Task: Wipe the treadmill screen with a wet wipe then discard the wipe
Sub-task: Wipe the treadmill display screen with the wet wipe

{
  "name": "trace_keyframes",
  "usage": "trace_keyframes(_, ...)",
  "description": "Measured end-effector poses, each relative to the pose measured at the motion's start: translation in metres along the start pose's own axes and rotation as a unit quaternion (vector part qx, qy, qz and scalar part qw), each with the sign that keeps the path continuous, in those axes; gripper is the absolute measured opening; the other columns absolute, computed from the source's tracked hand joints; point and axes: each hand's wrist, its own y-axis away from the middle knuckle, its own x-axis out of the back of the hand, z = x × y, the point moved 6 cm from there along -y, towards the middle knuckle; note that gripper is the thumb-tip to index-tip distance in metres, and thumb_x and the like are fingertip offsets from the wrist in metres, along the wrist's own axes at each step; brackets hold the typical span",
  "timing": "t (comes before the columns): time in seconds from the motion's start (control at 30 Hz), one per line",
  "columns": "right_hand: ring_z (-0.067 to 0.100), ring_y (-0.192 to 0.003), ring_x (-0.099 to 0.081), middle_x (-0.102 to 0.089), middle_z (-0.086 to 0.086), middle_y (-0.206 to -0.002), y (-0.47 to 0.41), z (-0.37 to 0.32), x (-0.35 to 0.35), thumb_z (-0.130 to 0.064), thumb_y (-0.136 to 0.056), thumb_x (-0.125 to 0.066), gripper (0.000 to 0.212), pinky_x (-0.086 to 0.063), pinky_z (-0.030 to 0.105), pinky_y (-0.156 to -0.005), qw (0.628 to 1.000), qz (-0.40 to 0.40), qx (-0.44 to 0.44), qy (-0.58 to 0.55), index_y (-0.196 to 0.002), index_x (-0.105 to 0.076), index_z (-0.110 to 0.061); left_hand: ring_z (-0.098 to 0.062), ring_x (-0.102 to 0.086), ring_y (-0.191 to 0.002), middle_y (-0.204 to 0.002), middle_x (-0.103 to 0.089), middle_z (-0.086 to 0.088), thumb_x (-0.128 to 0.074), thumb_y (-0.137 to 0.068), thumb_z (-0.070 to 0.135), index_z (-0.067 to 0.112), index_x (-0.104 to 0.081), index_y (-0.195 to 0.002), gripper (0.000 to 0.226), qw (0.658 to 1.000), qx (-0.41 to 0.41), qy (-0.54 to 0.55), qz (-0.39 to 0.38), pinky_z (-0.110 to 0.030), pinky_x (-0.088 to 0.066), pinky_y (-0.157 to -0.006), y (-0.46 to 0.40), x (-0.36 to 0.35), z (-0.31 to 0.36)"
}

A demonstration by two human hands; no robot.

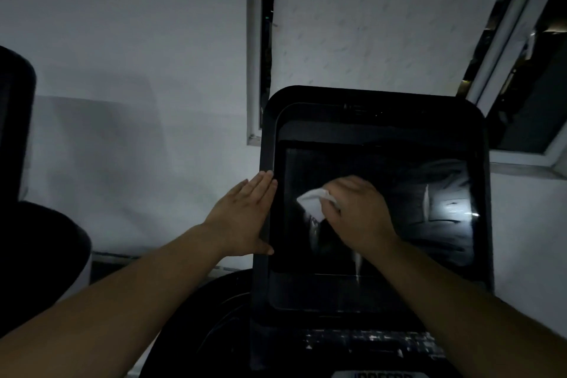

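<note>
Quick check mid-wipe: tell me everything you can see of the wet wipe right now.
The wet wipe is a small white sheet, soft and crumpled, looking like thin damp cloth or paper. It is bunched under the right hand, which presses it flat against the dark treadmill screen, left of the screen's centre. Only a folded, pointed portion sticks out to the left past the fingers; the rest is hidden beneath the hand. Nothing else touches it.

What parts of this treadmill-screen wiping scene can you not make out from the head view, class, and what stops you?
- Most of the wet wipe: covered by the right hand.
- Screen cleanliness: dim light and glare hide smears.
- Console buttons: blurred, too small to read.
- Label at bottom edge: cut off.
- Left hand palm contact: hidden behind the hand.
</note>
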Motion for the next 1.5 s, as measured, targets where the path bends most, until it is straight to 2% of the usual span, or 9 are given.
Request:
trace_keyframes(0.3, 0.030, -0.089, -0.062, -0.071, 0.004, -0.090, -0.102, -0.010, 0.007, -0.016, -0.081, -0.066, 0.010, -0.041, 0.037, -0.076, 0.981, 0.165, 0.080, 0.065, -0.089, -0.070, -0.012, -0.022, 0.020, -0.155, -0.165, 0.029, -0.014, -0.064, -0.083, 0.069, 0.008, 0.021, -0.157, 0.128, 0.999, 0.009, -0.022, 0.028, -0.038, 0.006, -0.127, -0.010, -0.005, -0.004)
trace_keyframes(0.4, 0.031, -0.088, -0.062, -0.071, 0.007, -0.090, -0.089, -0.020, -0.045, -0.010, -0.071, -0.074, 0.013, -0.046, 0.037, -0.073, 0.978, 0.060, 0.162, 0.114, -0.083, -0.068, -0.011, -0.022, 0.017, -0.155, -0.165, 0.028, -0.013, -0.066, -0.086, 0.063, 0.009, 0.021, -0.157, 0.125, 0.999, 0.006, -0.014, 0.037, -0.037, 0.007, -0.126, -0.010, -0.007, -0.006)
trace_keyframes(0.53, 0.030, -0.114, -0.062, -0.070, 0.010, -0.127, -0.046, -0.021, -0.084, -0.034, -0.086, -0.055, 0.033, -0.055, 0.043, -0.087, 0.978, -0.068, 0.165, 0.112, -0.100, -0.075, -0.011, -0.020, 0.016, -0.155, -0.167, 0.023, -0.012, -0.067, -0.086, 0.059, 0.008, 0.017, -0.158, 0.121, 0.998, -0.015, -0.007, 0.058, -0.035, 0.008, -0.125, -0.010, -0.006, -0.011)
trace_keyframes(0.63, 0.027, -0.113, -0.062, -0.071, 0.006, -0.126, -0.051, -0.025, -0.078, -0.043, -0.103, -0.040, 0.046, -0.051, 0.043, -0.093, 0.982, -0.054, 0.150, 0.105, -0.106, -0.076, -0.015, -0.022, 0.015, -0.156, -0.167, 0.023, -0.013, -0.068, -0.085, 0.060, 0.008, 0.016, -0.159, 0.124, 0.998, -0.008, -0.009, 0.061, -0.038, 0.005, -0.127, -0.019, 0.001, -0.015)
trace_keyframes(0.73, 0.027, -0.112, -0.064, -0.072, 0.004, -0.125, -0.053, -0.024, -0.078, -0.043, -0.104, -0.037, 0.047, -0.052, 0.041, -0.094, 0.982, -0.045, 0.150, 0.108, -0.106, -0.078, -0.019, -0.021, 0.018, -0.155, -0.166, 0.026, -0.013, -0.070, -0.081, 0.065, 0.009, 0.017, -0.159, 0.129, 0.999, -0.007, -0.008, 0.052, -0.040, 0.002, -0.128, -0.027, 0.004, -0.016)
trace_keyframes(0.9, 0.025, -0.131, -0.054, -0.063, 0.005, -0.140, 0.001, -0.028, -0.082, -0.056, -0.106, -0.026, 0.063, -0.036, 0.047, -0.118, 0.984, -0.097, 0.126, 0.080, -0.122, -0.072, -0.017, -0.020, 0.020, -0.155, -0.165, 0.028, -0.012, -0.069, -0.079, 0.069, 0.009, 0.018, -0.158, 0.132, 0.998, -0.015, 0.001, 0.055, -0.041, -0.001, -0.128, -0.028, 0.001, -0.019)
trace_keyframes(1.13, 0.028, -0.142, -0.049, -0.053, 0.010, -0.152, 0.078, -0.030, -0.102, -0.051, -0.104, -0.048, 0.051, -0.034, 0.057, -0.118, 0.970, -0.085, 0.189, 0.130, -0.136, -0.065, -0.014, -0.023, 0.025, -0.153, -0.163, 0.035, -0.013, -0.068, -0.079, 0.071, 0.008, 0.027, -0.155, 0.137, 0.998, -0.024, -0.033, 0.045, -0.042, 0.003, -0.127, -0.029, -0.005, -0.022)
trace_keyframes(1.37, 0.022, -0.148, -0.038, -0.046, 0.005, -0.158, -0.032, -0.013, -0.080, -0.042, -0.104, -0.035, 0.050, -0.019, 0.055, -0.125, 0.967, -0.091, 0.141, 0.192, -0.146, -0.052, -0.020, -0.023, 0.026, -0.153, -0.163, 0.035, -0.012, -0.068, -0.075, 0.076, 0.008, 0.025, -0.156, 0.141, 0.999, -0.013, -0.027, 0.045, -0.044, 0.002, -0.127, -0.030, -0.006, -0.020)
trace_keyframes(1.5, 0.022, -0.145, -0.044, -0.051, 0.007, -0.154, -0.080, -0.004, -0.074, -0.038, -0.101, -0.027, 0.055, -0.022, 0.056, -0.124, 0.971, -0.092, 0.124, 0.184, -0.140, -0.061, -0.018, -0.023, 0.024, -0.153, -0.163, 0.033, -0.013, -0.066, -0.074, 0.078, 0.008, 0.024, -0.156, 0.140, 0.999, -0.013, -0.025, 0.044, -0.045, 0.001, -0.127, -0.030, -0.005, -0.020)
